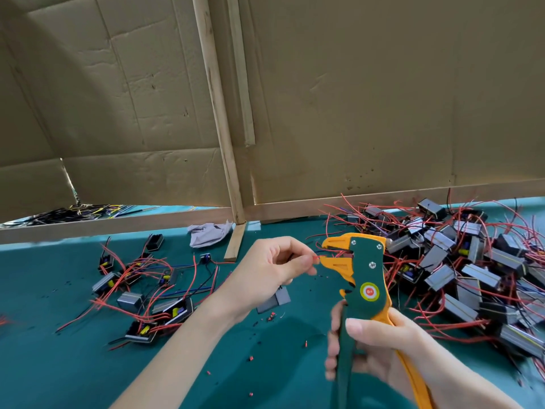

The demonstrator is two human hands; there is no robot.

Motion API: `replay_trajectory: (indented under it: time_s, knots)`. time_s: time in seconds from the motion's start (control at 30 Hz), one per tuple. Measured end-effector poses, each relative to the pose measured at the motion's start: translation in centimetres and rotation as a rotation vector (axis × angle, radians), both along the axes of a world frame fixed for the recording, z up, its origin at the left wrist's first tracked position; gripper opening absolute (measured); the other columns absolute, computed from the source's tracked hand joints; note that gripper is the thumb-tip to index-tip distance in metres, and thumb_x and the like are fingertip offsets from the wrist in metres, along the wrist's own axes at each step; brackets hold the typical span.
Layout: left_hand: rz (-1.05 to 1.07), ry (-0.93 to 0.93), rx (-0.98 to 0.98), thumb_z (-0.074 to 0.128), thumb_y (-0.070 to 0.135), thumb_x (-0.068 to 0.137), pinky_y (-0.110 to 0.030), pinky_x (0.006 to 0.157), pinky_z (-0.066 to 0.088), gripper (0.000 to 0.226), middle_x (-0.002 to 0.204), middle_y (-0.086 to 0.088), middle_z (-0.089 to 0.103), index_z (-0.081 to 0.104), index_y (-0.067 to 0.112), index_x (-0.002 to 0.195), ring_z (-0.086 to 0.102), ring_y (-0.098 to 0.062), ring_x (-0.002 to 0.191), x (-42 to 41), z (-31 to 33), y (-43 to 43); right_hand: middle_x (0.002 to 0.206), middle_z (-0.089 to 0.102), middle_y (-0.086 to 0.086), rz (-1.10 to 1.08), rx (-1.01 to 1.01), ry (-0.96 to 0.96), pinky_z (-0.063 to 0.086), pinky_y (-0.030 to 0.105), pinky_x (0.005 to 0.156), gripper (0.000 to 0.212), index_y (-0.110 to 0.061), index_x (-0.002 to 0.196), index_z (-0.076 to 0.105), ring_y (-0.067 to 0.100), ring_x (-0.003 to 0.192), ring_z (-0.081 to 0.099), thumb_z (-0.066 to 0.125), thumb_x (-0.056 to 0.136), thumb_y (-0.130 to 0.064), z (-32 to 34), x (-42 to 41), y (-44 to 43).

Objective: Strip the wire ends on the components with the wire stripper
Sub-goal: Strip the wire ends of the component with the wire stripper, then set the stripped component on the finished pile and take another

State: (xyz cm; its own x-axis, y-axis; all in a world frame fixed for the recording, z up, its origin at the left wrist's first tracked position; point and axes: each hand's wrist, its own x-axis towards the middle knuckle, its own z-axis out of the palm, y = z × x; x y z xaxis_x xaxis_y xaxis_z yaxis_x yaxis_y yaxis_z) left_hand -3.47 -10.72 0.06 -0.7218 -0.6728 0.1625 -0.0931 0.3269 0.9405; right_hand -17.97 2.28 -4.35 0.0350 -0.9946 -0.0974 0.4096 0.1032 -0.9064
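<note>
Head view: a red wire (316,257) end meets the wire stripper (365,270) above the green bench (73,364).
The left hand (265,270) has its grip pinched on the wire with thumb and forefinger, right at the stripper's orange jaws, which stand slightly apart. The right hand (371,346) has its grip wrapped round the two handles below. A large pile of wired components (460,270) lies at right, a smaller group (141,290) at left, with red insulation bits (271,315) scattered between.
</note>
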Motion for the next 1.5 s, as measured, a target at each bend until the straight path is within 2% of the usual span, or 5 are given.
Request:
replay_trajectory:
  time_s: [0.7, 0.83, 1.03, 1.2, 1.5]
  knots:
    - [0.068, 0.184, -0.477, 0.056, -0.001, 0.093, -0.019, 0.089, 0.046, 0.02, 0.108, -0.006, 0.067, 0.07, 0.007, 0.105, 0.059, -0.013, 0.099, -13.3, 4.1, -0.9, 0.075, 0.062, 0.025, -0.114, 0.285, -0.213, 0.058, 0.046, 0.06, 0.038, 0.008, 0.092, 0.059, 0.039, 0.063, 0.065, 0.068, 0.058, -0.004, -1.2, -1.8, -1.2]
    - [-0.168, -0.085, -0.399, 0.04, -0.005, 0.096, -0.024, 0.111, 0.026, 0.048, 0.155, -0.009, 0.031, 0.061, 0.024, 0.128, 0.023, -0.015, 0.145, -13.0, 2.8, -0.4, 0.076, 0.063, 0.026, -0.091, 0.3, -0.221, 0.058, 0.047, 0.06, 0.045, 0.009, 0.097, 0.059, 0.04, 0.063, 0.065, 0.066, 0.052, 0.014, -1.2, -2.2, -1.2]
    - [0.095, -0.292, -0.46, 0.033, -0.01, 0.086, -0.018, 0.071, 0.05, 0.047, 0.095, -0.003, 0.067, 0.068, 0.021, 0.087, 0.061, -0.02, 0.085, -4.7, 2.6, -2.4, 0.075, 0.063, 0.025, -0.102, 0.291, -0.253, 0.059, 0.047, 0.058, 0.051, 0.006, 0.094, 0.059, 0.038, 0.061, 0.065, 0.072, 0.046, -0.005, -1.2, -2.1, -1.5]
    - [0.394, -0.928, -0.675, 0.041, 0.003, 0.081, -0.031, 0.071, 0.048, 0.026, 0.09, -0.002, 0.064, 0.067, 0.009, 0.082, 0.059, -0.026, 0.082, 2.3, 1.8, -5.5, 0.075, 0.061, 0.024, -0.065, 0.279, -0.246, 0.058, 0.047, 0.059, 0.052, 0.005, 0.093, 0.059, 0.038, 0.063, 0.064, 0.069, 0.043, 0.01, -1.4, -2.1, -1.4]
    - [0.425, -1.281, -0.619, 0.066, 0.032, 0.081, -0.035, 0.079, 0.027, 0.008, 0.091, 0.007, 0.067, 0.067, 0.025, 0.084, 0.061, -0.019, 0.091, 5.6, -0.3, -7.7, 0.076, 0.06, 0.024, -0.099, 0.258, -0.302, 0.058, 0.048, 0.062, 0.036, 0.004, 0.087, 0.06, 0.04, 0.065, 0.064, 0.071, 0.053, 0.005, -2.1, -2.8, -1.9]
